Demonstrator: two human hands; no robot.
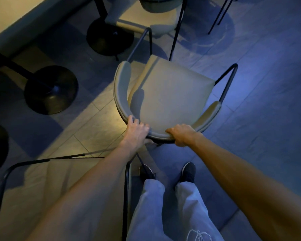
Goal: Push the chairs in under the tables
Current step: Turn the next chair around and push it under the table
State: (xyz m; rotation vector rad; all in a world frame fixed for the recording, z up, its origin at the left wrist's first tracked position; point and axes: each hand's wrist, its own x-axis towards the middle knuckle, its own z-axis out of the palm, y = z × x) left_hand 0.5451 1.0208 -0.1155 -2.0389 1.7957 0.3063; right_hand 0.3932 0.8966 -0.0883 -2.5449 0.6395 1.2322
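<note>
A: Where is the chair (170, 94)?
B: On the tiled floor (261, 105), straight ahead of the person's shoes (188, 172), seat facing away. The left hand (137, 130) and right hand (182, 135) both have fingers (131, 119) curled tight around the curved backrest's near edge.

A: Open room?
B: Bare tiles lie to the right. Ahead, thin dark legs (178, 26) of another chair stand close to its front.

A: Anything else?
B: Round black desk bases (50, 89) stand at left, apart from it. A second chair frame (64, 160) sits beside the left forearm.
</note>
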